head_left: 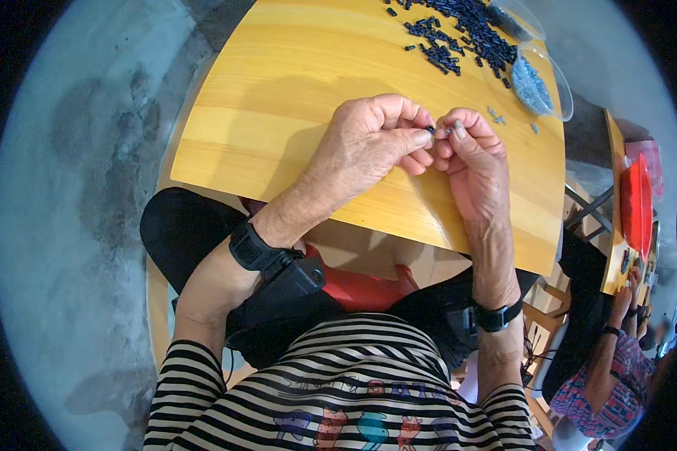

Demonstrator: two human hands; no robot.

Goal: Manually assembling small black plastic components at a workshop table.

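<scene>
Above the near part of the yellow wooden table, my two hands meet fingertip to fingertip. My left hand (376,139) is closed in a pinch on a small black piece (430,129), of which only the end shows. In my right hand (474,154), thumb and forefinger pinch a tiny greyish piece (449,131), mostly covered by the fingers. The two pieces are close together; whether they touch I cannot tell. Just right of my right hand, a few small pale grey-blue pieces (496,115) lie loose on the wood.
A heap of short black cylinder-shaped pieces (459,34) spreads over the far right of the table (278,98). Beside it stand a clear tub of pale blue small pieces (532,86) and another clear tub (513,21). At right, another person (605,376) works at a table with a red basin (636,207).
</scene>
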